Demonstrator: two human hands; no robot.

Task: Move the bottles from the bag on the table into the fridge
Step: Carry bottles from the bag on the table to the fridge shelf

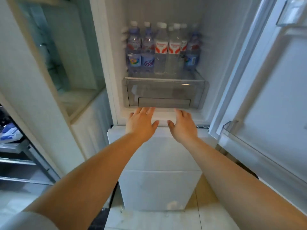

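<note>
White fridge interior fills the far centre, its white door swung open at right, a glass-fronted white cabinet at left. Pale tiled floor near. Closed white lower fridge compartment sits below the open section. Smoky translucent plastic drawer lies under a clear shelf. Clear plastic water bottles with white caps stand upright on that shelf, packed side by side: blue-labelled ones at left and right, red-and-white-labelled ones in the middle. Left hand and right hand, both with fingers spread flat and holding nothing, reach toward the ledge just below the drawer, near each other but apart.
</note>
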